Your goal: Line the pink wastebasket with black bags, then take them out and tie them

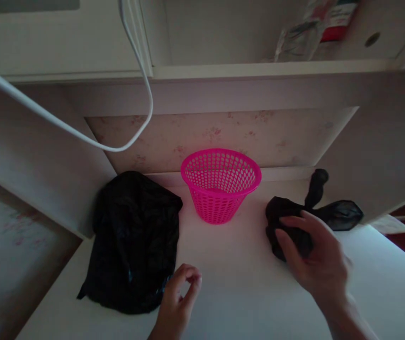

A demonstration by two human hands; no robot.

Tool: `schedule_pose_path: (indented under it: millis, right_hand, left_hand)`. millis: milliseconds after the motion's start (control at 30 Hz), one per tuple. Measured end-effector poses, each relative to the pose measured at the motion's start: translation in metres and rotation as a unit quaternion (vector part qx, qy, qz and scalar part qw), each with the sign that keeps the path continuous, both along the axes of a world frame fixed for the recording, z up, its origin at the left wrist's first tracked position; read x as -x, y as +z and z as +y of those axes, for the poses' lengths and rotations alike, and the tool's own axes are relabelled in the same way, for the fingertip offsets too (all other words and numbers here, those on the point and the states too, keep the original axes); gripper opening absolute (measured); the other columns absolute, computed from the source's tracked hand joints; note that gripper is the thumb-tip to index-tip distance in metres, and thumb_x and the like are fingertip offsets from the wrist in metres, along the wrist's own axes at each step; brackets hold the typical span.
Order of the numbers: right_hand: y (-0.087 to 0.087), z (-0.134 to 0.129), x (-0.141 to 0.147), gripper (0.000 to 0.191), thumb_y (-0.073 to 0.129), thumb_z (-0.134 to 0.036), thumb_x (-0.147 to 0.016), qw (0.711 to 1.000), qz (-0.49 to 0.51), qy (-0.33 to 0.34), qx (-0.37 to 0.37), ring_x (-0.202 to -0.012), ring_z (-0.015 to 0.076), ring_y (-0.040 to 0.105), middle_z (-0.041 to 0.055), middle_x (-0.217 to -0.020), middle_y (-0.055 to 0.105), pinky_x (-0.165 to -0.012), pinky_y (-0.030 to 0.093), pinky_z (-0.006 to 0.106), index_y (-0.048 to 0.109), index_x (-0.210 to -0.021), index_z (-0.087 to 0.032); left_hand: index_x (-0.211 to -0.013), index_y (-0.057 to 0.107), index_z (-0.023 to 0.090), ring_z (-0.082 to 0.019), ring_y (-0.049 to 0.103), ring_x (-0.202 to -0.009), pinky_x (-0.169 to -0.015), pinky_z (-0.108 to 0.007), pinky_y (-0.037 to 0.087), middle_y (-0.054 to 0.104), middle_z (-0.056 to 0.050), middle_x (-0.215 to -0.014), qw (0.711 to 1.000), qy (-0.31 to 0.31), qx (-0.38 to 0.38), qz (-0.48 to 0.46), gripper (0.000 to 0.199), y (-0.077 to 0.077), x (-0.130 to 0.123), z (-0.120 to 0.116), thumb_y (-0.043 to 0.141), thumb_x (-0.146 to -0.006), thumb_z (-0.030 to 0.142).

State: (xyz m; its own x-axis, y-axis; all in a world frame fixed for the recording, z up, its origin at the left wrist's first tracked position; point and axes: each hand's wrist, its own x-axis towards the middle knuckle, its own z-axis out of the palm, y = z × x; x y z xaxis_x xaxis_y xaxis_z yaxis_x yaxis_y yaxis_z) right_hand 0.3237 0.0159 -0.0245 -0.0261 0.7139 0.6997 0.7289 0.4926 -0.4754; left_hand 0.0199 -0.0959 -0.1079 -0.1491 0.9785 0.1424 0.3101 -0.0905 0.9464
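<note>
My right hand (pixel 319 259) is over a small black plastic bag (pixel 283 205) with knotted ends, on the right of the white surface. Its thumb and fingers are apart, with black plastic showing between them; I cannot tell how firmly they touch it. My left hand (pixel 179 297) is curled at the lower middle, thumb and finger tips close together around a small gap, with nothing visible in them. It is beside the lower right edge of a large, crumpled black plastic bag (pixel 134 245). Between the two bags, farther back, an upright pink perforated plastic basket (pixel 214 205) shows its open top.
A white cable (pixel 117 149) hangs in a loop at the upper left. Above the basket runs a shelf edge (pixel 259 70), with a clear plastic item (pixel 296 42) and a red-labelled item (pixel 337 23) on the shelf. White side panels and a floral-papered wall (pixel 216 134) enclose the surface.
</note>
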Motion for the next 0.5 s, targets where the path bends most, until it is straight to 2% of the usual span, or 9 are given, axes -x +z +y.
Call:
schedule_pose_path:
  millis: [33,67,133,233,333,500]
  right_hand:
    - [0.003,0.002,0.022,0.068,0.072,-0.041,-0.093,1.000,-0.006,0.026,0.014,-0.086,0.0305,0.079,0.0080,-0.103,0.080,-0.076,0.066,0.043,0.045,-0.154,-0.029]
    - [0.006,0.007,0.042,0.066,0.067,-0.043,-0.096,0.997,-0.020,0.058,0.036,-0.068,0.0240,0.078,0.0041,-0.095,0.081,-0.061,0.063,0.036,0.043,-0.155,-0.028]
    - [0.013,0.022,0.074,0.062,0.059,-0.046,-0.100,0.992,-0.062,0.091,0.069,-0.052,0.0191,0.073,0.0009,-0.085,0.082,-0.051,0.056,0.030,0.043,-0.156,-0.025]
    - [0.019,0.047,0.093,0.061,0.053,-0.051,-0.103,0.989,-0.117,0.060,0.071,-0.059,0.0225,0.077,0.0026,-0.082,0.083,-0.052,0.053,0.030,0.048,-0.156,-0.022]
    - [0.019,0.064,0.094,0.052,0.047,-0.051,-0.105,0.985,-0.158,0.022,0.062,-0.067,0.0277,0.080,0.0058,-0.081,0.083,-0.053,0.051,0.031,0.061,-0.145,-0.021]
    - [0.013,0.067,0.092,0.044,0.044,-0.049,-0.107,0.985,-0.164,0.038,0.040,-0.063,0.0270,0.079,0.0070,-0.079,0.082,-0.051,0.049,0.030,0.073,-0.124,-0.020]
  left_hand:
    - [-0.086,0.072,0.021,-0.020,0.069,-0.083,-0.077,-0.028,0.055,0.070,-0.004,-0.085,1.000,-0.007,0.005,0.009,0.032,0.000,-0.001,-0.001,0.060,-0.100,0.048]
    - [-0.087,0.073,0.021,-0.020,0.068,-0.082,-0.077,-0.028,0.055,0.070,-0.004,-0.085,1.000,-0.017,0.006,0.017,0.032,-0.001,-0.003,-0.003,0.060,-0.100,0.047]
    - [-0.087,0.074,0.022,-0.020,0.067,-0.080,-0.075,-0.027,0.054,0.070,-0.005,-0.084,0.999,-0.043,-0.004,0.031,0.032,-0.005,-0.004,-0.007,0.059,-0.100,0.047]
    - [-0.087,0.075,0.022,-0.020,0.066,-0.077,-0.075,-0.028,0.053,0.071,-0.005,-0.082,0.998,-0.058,-0.013,0.029,0.035,-0.014,-0.003,-0.016,0.059,-0.099,0.051]
    - [-0.084,0.074,0.022,-0.020,0.065,-0.078,-0.075,-0.028,0.053,0.071,-0.005,-0.082,1.000,-0.019,0.021,0.012,0.039,-0.018,0.000,-0.023,0.060,-0.097,0.056]
    - [-0.084,0.074,0.022,-0.020,0.066,-0.077,-0.076,-0.029,0.054,0.070,-0.004,-0.082,1.000,0.011,0.027,-0.003,0.038,-0.012,0.003,-0.021,0.061,-0.097,0.056]
